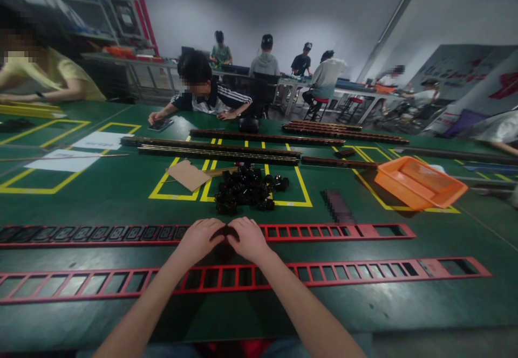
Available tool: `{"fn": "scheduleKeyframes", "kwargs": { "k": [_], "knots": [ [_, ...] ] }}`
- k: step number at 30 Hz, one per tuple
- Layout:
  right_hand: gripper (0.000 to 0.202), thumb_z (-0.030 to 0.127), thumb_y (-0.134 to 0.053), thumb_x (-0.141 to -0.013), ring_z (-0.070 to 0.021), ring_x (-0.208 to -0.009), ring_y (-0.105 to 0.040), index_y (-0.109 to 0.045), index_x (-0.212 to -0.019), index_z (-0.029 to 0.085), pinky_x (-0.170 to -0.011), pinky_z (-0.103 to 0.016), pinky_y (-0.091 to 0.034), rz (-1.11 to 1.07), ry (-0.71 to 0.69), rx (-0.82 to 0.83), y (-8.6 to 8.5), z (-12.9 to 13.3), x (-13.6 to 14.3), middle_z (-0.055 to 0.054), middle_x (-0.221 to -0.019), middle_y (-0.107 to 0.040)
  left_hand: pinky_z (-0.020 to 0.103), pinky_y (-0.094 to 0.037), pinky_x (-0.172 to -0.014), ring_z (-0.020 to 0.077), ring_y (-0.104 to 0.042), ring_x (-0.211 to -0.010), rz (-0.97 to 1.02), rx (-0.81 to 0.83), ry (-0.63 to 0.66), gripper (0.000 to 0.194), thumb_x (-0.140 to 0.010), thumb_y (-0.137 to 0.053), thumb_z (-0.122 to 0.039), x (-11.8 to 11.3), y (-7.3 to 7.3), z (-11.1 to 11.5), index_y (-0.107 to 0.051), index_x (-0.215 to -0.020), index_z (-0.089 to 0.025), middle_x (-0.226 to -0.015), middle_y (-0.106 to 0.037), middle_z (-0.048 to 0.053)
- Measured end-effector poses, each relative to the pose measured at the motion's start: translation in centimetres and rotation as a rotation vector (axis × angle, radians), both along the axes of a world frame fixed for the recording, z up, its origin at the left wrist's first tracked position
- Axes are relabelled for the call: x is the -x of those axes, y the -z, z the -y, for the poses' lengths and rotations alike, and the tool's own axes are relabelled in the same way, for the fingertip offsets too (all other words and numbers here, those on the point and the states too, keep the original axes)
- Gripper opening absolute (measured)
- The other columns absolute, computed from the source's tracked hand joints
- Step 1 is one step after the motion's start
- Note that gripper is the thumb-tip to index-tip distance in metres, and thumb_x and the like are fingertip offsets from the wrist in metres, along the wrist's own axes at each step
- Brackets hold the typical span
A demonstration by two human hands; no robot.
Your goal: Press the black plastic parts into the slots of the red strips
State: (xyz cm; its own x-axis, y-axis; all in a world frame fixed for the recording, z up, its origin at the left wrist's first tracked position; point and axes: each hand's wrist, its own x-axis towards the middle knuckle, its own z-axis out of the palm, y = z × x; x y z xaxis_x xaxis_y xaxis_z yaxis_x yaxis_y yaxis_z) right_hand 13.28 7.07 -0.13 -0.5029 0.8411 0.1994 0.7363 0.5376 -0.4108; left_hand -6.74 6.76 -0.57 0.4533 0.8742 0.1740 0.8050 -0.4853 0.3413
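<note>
My left hand (202, 236) and my right hand (247, 238) meet over the far red slotted strip (386, 234), fingers curled inward. Between their fingertips is a small black part (225, 231), mostly hidden, so its exact kind does not show. Left of my hands, the strip's openings hold square black inserts (117, 233) that look like sockets; to the right, its openings show through to the table. Just beyond my fingers lies a heap of small black parts (245, 188). A second red slotted strip (319, 274), with see-through openings, runs nearer, below my wrists.
Behind the heap lie a brown cardboard piece (188, 175) and long dark rails (218, 150). An orange bin (421, 183) stands at right, near a blurred dark flat object (339, 207). Co-workers sit across and beside the green table (404, 315). White papers (62, 160) lie at left.
</note>
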Motion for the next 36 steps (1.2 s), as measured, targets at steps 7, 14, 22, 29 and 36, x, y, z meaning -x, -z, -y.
{"fn": "scheduleKeyframes", "kwargs": {
  "k": [7,14,22,29,36],
  "knots": [
    [0.020,0.028,-0.061,-0.090,-0.0210,-0.104,-0.055,-0.063,-0.109,0.022,-0.088,-0.035,-0.042,0.006,-0.006,-0.004,0.1,0.0,0.0,-0.004,-0.110,-0.067,0.038,-0.045,-0.092,0.0222,-0.062,-0.106,-0.002,-0.071,-0.022,0.026,-0.090,-0.054,-0.023,-0.3,0.5,0.6,-0.062,-0.115,-0.023,-0.117,-0.068,0.005],
    [0.020,0.029,-0.062,-0.090,-0.0218,-0.103,-0.057,-0.064,-0.108,0.021,-0.088,-0.035,-0.043,0.051,-0.011,-0.001,0.0,-0.2,0.2,-0.005,-0.108,-0.068,0.040,-0.043,-0.095,0.0240,-0.059,-0.111,0.006,-0.110,-0.048,0.031,-0.089,-0.053,-0.018,-0.6,0.7,1.3,-0.059,-0.119,-0.022,-0.120,-0.066,0.007],
    [0.015,0.027,-0.062,-0.089,-0.0188,-0.095,-0.063,-0.068,-0.101,0.021,-0.085,-0.030,-0.047,-0.024,-0.037,0.032,-0.5,-3.6,-0.7,-0.004,-0.100,-0.070,0.040,-0.043,-0.094,0.0236,-0.058,-0.109,-0.033,-0.147,-0.041,0.030,-0.094,-0.051,-0.027,-0.9,0.7,1.4,-0.058,-0.122,-0.022,-0.120,-0.064,0.007],
    [0.038,0.030,-0.061,-0.088,-0.0185,-0.093,-0.064,-0.058,-0.125,0.025,-0.081,-0.030,-0.050,-0.009,0.143,-0.009,-0.4,-5.9,0.6,-0.005,-0.121,-0.059,0.040,-0.043,-0.093,0.0233,-0.058,-0.107,-0.027,-0.143,-0.052,0.028,-0.094,-0.051,-0.028,-1.0,0.6,1.3,-0.058,-0.121,-0.022,-0.118,-0.064,0.007],
    [0.029,0.021,-0.063,-0.084,-0.0169,-0.089,-0.061,-0.057,-0.113,0.023,-0.077,-0.030,-0.049,-0.005,0.132,0.022,0.7,-5.9,1.0,-0.005,-0.117,-0.052,0.040,-0.043,-0.093,0.0225,-0.058,-0.107,0.008,-0.133,-0.048,0.030,-0.094,-0.050,-0.027,-0.9,0.8,1.3,-0.058,-0.123,-0.024,-0.117,-0.064,0.006]
  ]
}}
